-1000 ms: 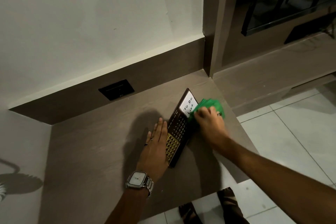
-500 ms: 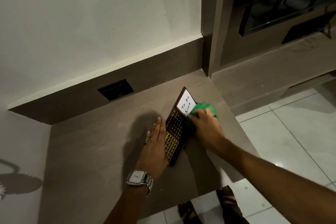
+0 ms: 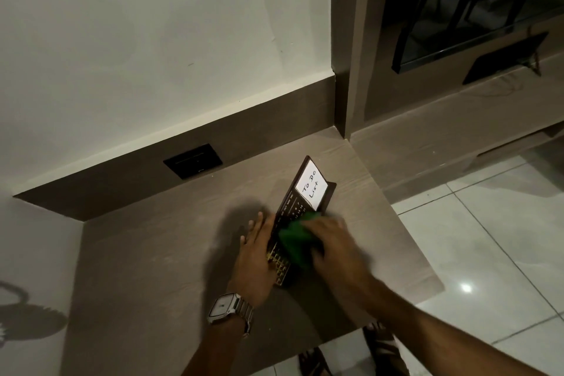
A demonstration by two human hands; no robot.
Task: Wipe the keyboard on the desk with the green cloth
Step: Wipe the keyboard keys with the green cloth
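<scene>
A dark, narrow keyboard (image 3: 291, 206) lies slantwise on the brown desk (image 3: 146, 259), with gold keys at its near end and a white "To Do List" note at its far end. My right hand (image 3: 334, 243) presses the crumpled green cloth (image 3: 294, 239) onto the keyboard's middle; the hand is blurred. My left hand (image 3: 254, 249), with a metal watch on the wrist, lies flat on the desk against the keyboard's left edge, fingers straight and together.
A black wall socket (image 3: 193, 161) sits in the brown back panel behind the desk. The desk's right edge drops to a white tiled floor (image 3: 488, 247). My sandalled feet (image 3: 383, 348) show below the front edge. A cabinet stands at the right.
My right hand has swept the green cloth from beside the note at the keyboard's far end down onto its middle keys. My left hand has stayed flat at the left edge.
</scene>
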